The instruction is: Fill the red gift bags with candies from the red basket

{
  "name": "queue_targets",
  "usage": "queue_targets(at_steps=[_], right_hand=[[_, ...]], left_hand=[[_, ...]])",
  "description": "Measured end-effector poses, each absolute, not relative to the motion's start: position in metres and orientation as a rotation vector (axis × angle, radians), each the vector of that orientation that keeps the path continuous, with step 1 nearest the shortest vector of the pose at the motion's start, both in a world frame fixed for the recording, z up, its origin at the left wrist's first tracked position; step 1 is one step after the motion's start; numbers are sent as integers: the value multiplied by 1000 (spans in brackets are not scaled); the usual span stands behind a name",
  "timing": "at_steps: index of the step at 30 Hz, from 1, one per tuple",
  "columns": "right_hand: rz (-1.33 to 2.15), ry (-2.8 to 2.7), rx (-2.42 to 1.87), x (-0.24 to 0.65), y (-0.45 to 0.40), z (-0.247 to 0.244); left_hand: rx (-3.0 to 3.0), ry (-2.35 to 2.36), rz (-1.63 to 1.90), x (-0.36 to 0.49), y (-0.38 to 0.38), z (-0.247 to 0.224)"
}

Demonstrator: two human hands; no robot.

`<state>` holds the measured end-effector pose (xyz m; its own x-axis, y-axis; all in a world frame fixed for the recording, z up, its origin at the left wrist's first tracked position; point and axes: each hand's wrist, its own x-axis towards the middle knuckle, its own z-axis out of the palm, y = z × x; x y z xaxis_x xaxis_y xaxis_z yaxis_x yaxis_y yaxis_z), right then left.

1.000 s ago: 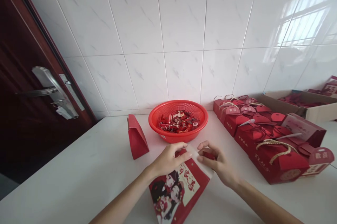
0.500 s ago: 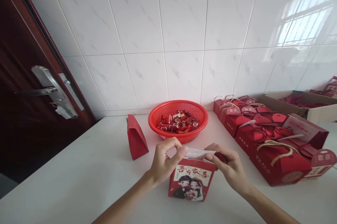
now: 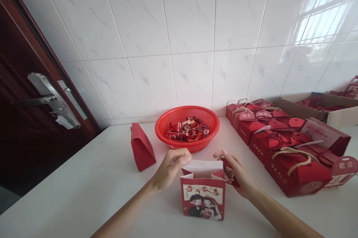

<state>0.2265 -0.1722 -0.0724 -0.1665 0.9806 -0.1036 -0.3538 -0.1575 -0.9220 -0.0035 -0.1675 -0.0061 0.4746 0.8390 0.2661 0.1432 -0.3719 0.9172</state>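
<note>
Wall (image 3: 192,14) of pale tiles rises behind a white table (image 3: 84,178), with a dark door (image 3: 16,59) on the left. Red boxes (image 3: 288,178) stand along the right, near a carton (image 3: 339,117). A red basin (image 3: 192,146) sits mid-table. Before it the bag (image 3: 203,189) stands upright, mouth open. The left hand (image 3: 170,165) is at its top left corner; I cannot tell whether it grips the rim. The right hand (image 3: 239,178), beside the bag, has fingers curled round a red piece (image 3: 229,172). Small packets (image 3: 190,130) fill the basin's bottom.
</note>
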Motion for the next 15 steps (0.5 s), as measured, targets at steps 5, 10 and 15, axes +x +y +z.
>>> queue_targets(at_steps=[5, 10, 15], right_hand=[[1708, -864, -1030, 218, -165, -88], [1760, -815, -1027, 216, -162, -91], [1822, -675, -1011, 221, -157, -94]], left_hand=[[1950, 895, 919, -18, -140, 38], [2239, 1476, 336, -28, -61, 57], [2178, 1663, -118, -28, 1, 33]])
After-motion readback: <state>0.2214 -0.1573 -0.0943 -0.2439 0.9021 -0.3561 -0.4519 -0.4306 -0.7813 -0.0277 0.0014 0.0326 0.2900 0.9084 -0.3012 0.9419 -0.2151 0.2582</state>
